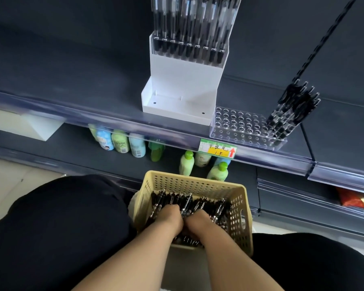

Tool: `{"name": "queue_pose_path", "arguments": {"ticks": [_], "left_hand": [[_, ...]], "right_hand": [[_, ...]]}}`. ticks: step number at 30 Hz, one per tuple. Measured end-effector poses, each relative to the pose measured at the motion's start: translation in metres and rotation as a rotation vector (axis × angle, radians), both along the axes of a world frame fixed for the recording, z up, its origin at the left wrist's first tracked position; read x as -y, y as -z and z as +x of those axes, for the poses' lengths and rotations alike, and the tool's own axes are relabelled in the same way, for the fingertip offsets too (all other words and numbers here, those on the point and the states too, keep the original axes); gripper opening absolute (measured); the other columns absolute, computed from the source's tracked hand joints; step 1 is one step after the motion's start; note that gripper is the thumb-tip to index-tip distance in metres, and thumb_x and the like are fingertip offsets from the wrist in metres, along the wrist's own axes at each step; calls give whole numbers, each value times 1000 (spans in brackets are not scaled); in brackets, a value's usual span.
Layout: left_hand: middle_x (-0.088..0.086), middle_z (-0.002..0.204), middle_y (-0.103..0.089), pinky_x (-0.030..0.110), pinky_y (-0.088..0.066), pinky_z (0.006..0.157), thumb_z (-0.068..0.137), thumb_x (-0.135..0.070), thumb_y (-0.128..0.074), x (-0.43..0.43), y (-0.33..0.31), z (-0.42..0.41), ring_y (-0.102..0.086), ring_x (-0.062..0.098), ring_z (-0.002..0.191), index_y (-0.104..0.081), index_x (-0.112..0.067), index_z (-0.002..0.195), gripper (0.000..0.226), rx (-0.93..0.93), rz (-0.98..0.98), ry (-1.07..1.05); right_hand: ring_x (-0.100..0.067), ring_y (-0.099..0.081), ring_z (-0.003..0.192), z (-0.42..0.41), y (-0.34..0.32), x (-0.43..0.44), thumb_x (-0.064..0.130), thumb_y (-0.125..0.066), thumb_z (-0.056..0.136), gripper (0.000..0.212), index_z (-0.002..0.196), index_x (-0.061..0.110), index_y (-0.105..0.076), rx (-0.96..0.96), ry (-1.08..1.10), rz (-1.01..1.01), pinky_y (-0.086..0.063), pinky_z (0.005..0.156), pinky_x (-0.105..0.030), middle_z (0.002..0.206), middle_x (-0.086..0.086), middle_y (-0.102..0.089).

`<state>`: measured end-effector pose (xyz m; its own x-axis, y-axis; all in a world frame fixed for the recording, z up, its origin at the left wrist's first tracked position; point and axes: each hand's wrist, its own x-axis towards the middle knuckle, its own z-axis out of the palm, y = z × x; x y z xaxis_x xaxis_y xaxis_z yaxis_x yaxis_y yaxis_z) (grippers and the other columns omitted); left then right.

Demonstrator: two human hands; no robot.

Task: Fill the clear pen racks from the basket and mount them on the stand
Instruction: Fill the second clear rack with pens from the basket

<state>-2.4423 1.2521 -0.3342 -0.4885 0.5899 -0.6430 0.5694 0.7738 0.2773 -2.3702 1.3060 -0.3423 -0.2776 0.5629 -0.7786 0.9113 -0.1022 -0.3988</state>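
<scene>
Pale yellow basket (198, 183) dotted with round holes holds black pens (189, 201). White stand (183, 85); clear rack (240, 127). Green and pale blue bottles (122, 141). Yellow-green price tag (218, 148), red arrow.

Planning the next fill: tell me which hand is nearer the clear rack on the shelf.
Right. The right hand, gripping pens in the basket, is below and left of the clear rack; the left hand, on the same pens, is further left.
</scene>
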Motion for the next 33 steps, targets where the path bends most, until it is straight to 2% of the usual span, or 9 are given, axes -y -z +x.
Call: {"name": "queue_pose_path", "arguments": {"ticks": [3, 7, 12, 14, 18, 23, 27, 29, 33], "left_hand": [[8, 126, -55, 32, -45, 92, 93, -8, -42, -3, 7, -1, -56, 26, 113, -56, -13, 122, 32, 11, 12, -2], [8, 124, -56, 33, -47, 92, 93, -14, -46, -4, 10, 1, -57, 25, 110, -57, -12, 118, 28, 49, 23, -26], [7, 120, -54, 33, -43, 85, 94, -21, -43, 2, 5, 4, -54, 24, 105, -47, -16, 118, 25, 105, 105, -54], [7, 119, -55, 31, -41, 84, 93, -24, -42, 5, 0, 6, -54, 24, 102, -45, -21, 120, 27, 128, 176, -76], [5, 120, -58, 26, -40, 83, 93, -23, -43, 9, -15, 8, -54, 20, 100, -51, -24, 121, 29, 154, 356, -137], [3, 115, -63, 21, -38, 80, 90, -13, -51, 10, -40, 9, -57, 19, 102, -54, -15, 118, 28, 101, 559, -259], [-2, 104, -61, 20, -37, 77, 87, -7, -58, 10, -59, 8, -55, 14, 93, -52, -17, 115, 30, 91, 689, -353], [-3, 100, -58, 23, -40, 77, 86, -5, -59, 12, -69, 10, -57, 17, 95, -49, -21, 119, 38, 121, 747, -376], [0, 115, -59, 26, -44, 82, 91, -11, -55, 12, -86, 14, -56, 16, 101, -39, -26, 135, 50, 156, 815, -356]], "right_hand": [[-18, -46, 47, 0, 6, -1, 17, -57, 88, 33, 56, 10, -50, -56, 225, -117, -36, 50, -25, 56, -6, -52], [-19, -43, 46, 0, 4, -1, 18, -60, 86, 34, 56, 9, -50, -113, 307, -145, -32, 46, -24, 51, -7, -49], [-21, -54, 54, 2, -9, 0, 19, -52, 88, 21, 71, 7, -55, -123, 279, -95, -45, 49, -26, 64, -8, -58], [-26, -63, 66, 3, -15, 1, 21, -52, 90, 19, 77, 8, -54, -165, 268, -37, -57, 63, -35, 72, -9, -61], [-33, -65, 91, 6, -28, 3, 25, -53, 92, 24, 101, 3, -58, -276, 283, 96, -54, 83, -45, 99, -16, -66], [-26, -63, 98, 9, -56, 6, 21, -63, 85, 29, 109, 9, -53, -364, 305, 306, -48, 79, -26, 106, -8, -66], [-28, -62, 96, 10, -75, 6, 13, -59, 85, 29, 109, 8, -44, -447, 356, 362, -50, 81, -34, 106, -12, -64], [-24, -61, 87, 10, -82, 8, 16, -53, 90, 22, 109, 9, -44, -503, 378, 388, -48, 71, -30, 105, -12, -64], [-24, -60, 88, 11, -93, 7, 33, -44, 96, 26, 106, 10, -49, -565, 402, 466, -46, 75, -32, 100, -9, -64]]}}
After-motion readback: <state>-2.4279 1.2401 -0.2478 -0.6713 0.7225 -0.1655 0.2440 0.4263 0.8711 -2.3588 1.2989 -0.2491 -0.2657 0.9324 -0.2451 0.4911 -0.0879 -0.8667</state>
